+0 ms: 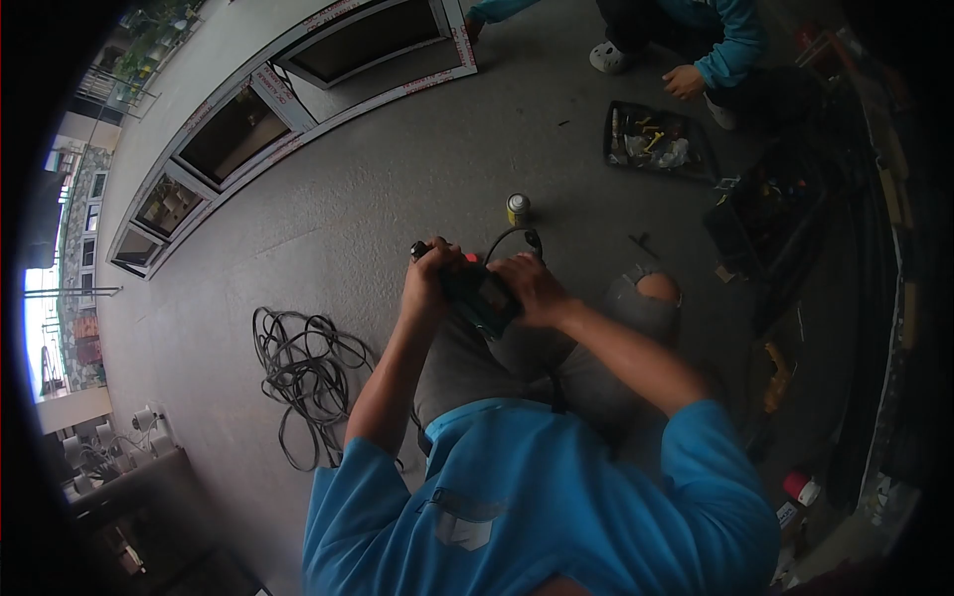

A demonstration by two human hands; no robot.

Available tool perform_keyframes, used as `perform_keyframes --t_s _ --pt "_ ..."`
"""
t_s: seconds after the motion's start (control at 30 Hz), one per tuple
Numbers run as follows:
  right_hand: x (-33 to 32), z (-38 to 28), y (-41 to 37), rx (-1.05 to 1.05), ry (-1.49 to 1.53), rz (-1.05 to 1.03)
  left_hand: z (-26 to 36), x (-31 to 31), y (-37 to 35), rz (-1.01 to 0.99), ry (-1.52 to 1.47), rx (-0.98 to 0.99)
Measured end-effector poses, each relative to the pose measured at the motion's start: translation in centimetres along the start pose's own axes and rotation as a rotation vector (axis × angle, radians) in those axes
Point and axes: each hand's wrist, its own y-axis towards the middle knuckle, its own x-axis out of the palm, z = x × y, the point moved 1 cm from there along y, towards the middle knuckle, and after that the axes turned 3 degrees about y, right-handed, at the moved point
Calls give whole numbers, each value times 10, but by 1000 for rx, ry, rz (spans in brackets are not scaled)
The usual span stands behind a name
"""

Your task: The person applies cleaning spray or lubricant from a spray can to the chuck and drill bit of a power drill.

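Note:
A dark green corded power tool (pixel 479 300) lies across both hands above my lap; its exact kind is hard to make out in the dim light. My left hand (pixel 433 270) is closed around its left end, where a black tip pokes out past the fingers. My right hand (pixel 535 286) grips the other side, fingers bent over the body. A small red patch shows between the hands. Beside the right hand a black cord (pixel 514 230) loops up from the tool. Just beyond stands a small can (pixel 518 209) on the floor.
Coiled black cable (pixel 308 372) lies at left. A long framed window unit (pixel 298 124) rests on the floor behind. Another person (pixel 730 45) crouches at upper right by an open tool tray (pixel 656 139). A black toolbox (pixel 765 214) and yellow tool (pixel 777 377) lie at right.

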Motion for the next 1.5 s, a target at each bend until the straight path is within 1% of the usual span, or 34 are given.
perform_keyframes --t_s 0.07,0.1,0.17,0.2,0.27,0.3,0.37,0.4,0.47,0.5,0.57,0.6,0.7,0.77,0.8,0.87,0.9,0.93,0.97,1.0,1.03,1.07,1.13,1.17,1.2,1.23,1.27,1.3,1.33,1.37,1.4,1.43,1.5 --pt "1 5 -2 50 88 -185 1 0 -2 12 10 0" --pt "1 6 -3 52 91 -187 0 -2 -3 15 10 -3" --pt "1 7 -3 66 86 -278 -1 -4 -3 6 -43 -3" --pt "2 5 -3 65 85 -281 -2 -6 -3 7 -46 -2" --pt "4 0 -2 36 5 -167 -2 -8 -3 -12 -29 15" --pt "5 -1 -1 35 6 -170 -2 -9 -3 -10 -32 15" --pt "6 -3 2 24 12 -104 -4 -11 -2 -1 3 27" --pt "7 0 0 25 14 -107 -5 -10 -1 2 1 25" --pt "10 5 -3 74 77 -215 -7 -10 -1 29 -39 14" --pt "10 6 -4 79 74 -214 -5 -9 -2 25 -39 9" --pt "9 6 -6 90 109 -312 -1 -8 -5 9 13 -9" --pt "10 6 -8 97 99 -312 -3 -10 -5 0 8 -13" --pt "17 1 -8 76 62 -254 -5 -19 -5 -29 -49 -25" --pt "16 -5 -8 64 135 -125 -5 -13 -7 72 -16 -68" --pt "16 -5 -10 90 109 -116 -11 -20 -3 64 6 -79" --pt "16 -4 -13 75 218 -160 -9 -13 -4 11 -18 -99" --pt "14 -6 -14 84 203 -150 -5 -12 -6 -6 -35 -92" --pt "14 -10 -14 27 234 -96 -1 -11 -11 -77 -108 -101" --pt "14 -14 -11 -37 271 -45 4 -12 -15 -83 -105 -95" --pt "9 -18 -4 -50 270 -43 14 -9 -21 -184 -98 -38" --pt "6 -23 2 -15 253 -145 22 -10 -28 -281 -87 19" --pt "4 -30 8 21 236 -243 27 -15 -32 -277 -80 27" --pt "1 -47 16 10 236 -186 37 -27 -36 -360 -253 64" --pt "-3 -56 14 16 228 -135 35 -53 -29 -325 -146 34" --pt "-7 -63 11 37 207 -117 22 -94 -16 -301 -40 -4" --pt "-8 -70 11 33 237 -82 -5 -151 -6 -44 365 20" --pt "-10 -75 12 22 265 -46 -1 -152 -15 111 745 -63" --pt "-10 -77 10 36 241 -28 -21 -184 -15 215 979 -113" --pt "-6 -78 8 53 229 -69 -58 -229 -10 329 1212 -156" --pt "-1 -79 6 69 223 -110 -97 -261 -9 139 1264 -205" --pt "2 -79 5 76 212 -95 -119 -290 4 123 1189 -106" --pt "5 -78 7 96 228 -103 -108 -283 14 103 1202 -95" --pt "13 -80 5 133 234 -98 -91 -261 24 -245 1103 -59"
